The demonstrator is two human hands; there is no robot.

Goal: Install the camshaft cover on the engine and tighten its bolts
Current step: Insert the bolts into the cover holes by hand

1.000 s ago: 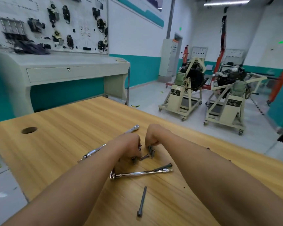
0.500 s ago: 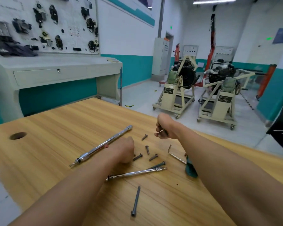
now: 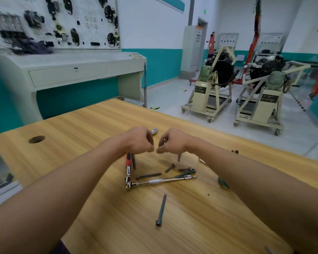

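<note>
Both my hands hover close together above the wooden table. My left hand has its fingers curled, and a dark bolt shaft hangs below it. My right hand pinches small bolts: one tip shows at the fingers and another bolt hangs underneath. Loose short bolts lie below the hands, beside a chrome ratchet and a red-handled tool. A long dark bolt lies nearer me. No camshaft cover is in view.
The head of a long wrench peeks out between my hands. A teal-handled key lies partly under my right forearm. The table has a round hole at left. Two engines on wheeled stands stand across the floor.
Both hands have risen off the table and come together. The right hand moved back left toward the left hand, still carrying bolts. Fewer loose bolts lie on the table.
</note>
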